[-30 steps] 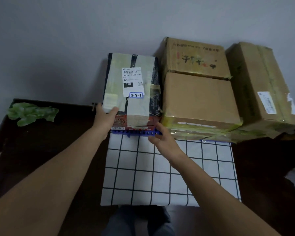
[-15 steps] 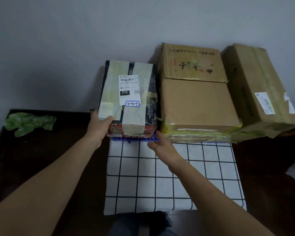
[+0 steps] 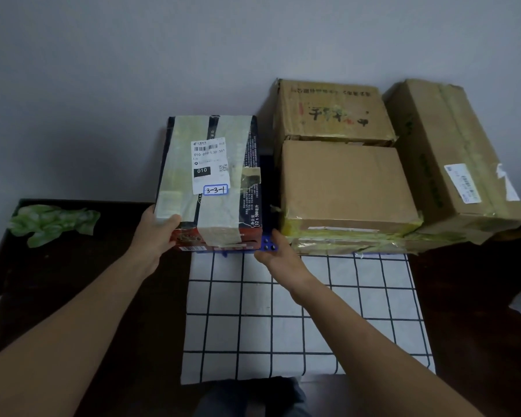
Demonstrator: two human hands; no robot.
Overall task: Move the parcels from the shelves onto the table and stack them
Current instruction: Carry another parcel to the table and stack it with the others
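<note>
Head view: left hand (image 3: pixel 156 233) holds parcel (image 3: pixel 220 215) (right hand (image 3: pixel 276 254) at opposite corner).

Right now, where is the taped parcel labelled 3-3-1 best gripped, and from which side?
At its near lower corners, coming from the front. The taped parcel is a broad box, and the brown boxes crowd its right side, leaving only a narrow gap. The left hand grips the near left corner.

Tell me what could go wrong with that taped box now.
The right hand sits at the narrow gap between the taped parcel and the plain brown box; fingers might get pinched. The left hand grips only a near corner, so the parcel could tip. The long box leans; a bump might shift it.
</note>
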